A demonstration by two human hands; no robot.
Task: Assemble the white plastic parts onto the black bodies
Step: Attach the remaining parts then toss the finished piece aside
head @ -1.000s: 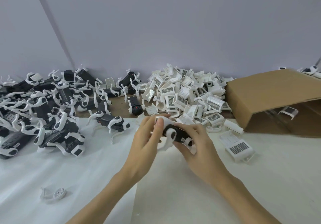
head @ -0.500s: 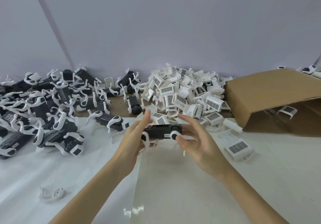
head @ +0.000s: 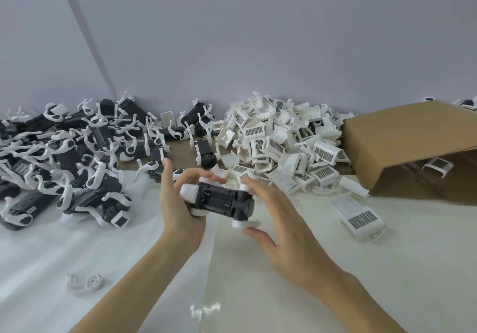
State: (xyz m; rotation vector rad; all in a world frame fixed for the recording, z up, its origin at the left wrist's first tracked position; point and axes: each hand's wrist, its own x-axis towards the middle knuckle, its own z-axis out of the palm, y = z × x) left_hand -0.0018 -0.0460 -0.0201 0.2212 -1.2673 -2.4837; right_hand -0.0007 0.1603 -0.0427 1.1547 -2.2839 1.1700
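A black body with white parts at its ends is held above the table's middle, its underside with the battery bay facing me. My left hand grips its left end from below and behind. My right hand has its fingers over the right end and its thumb under a white part there. A heap of white plastic parts lies behind. A pile of black bodies with white arms fills the left.
A brown cardboard box lies on its side at the right. Loose white parts lie near it and one white ring piece rests at the lower left. White sheeting covers the table.
The black body has been turned in my hands, so its underside faces me. My right hand has shifted its hold to the right end.
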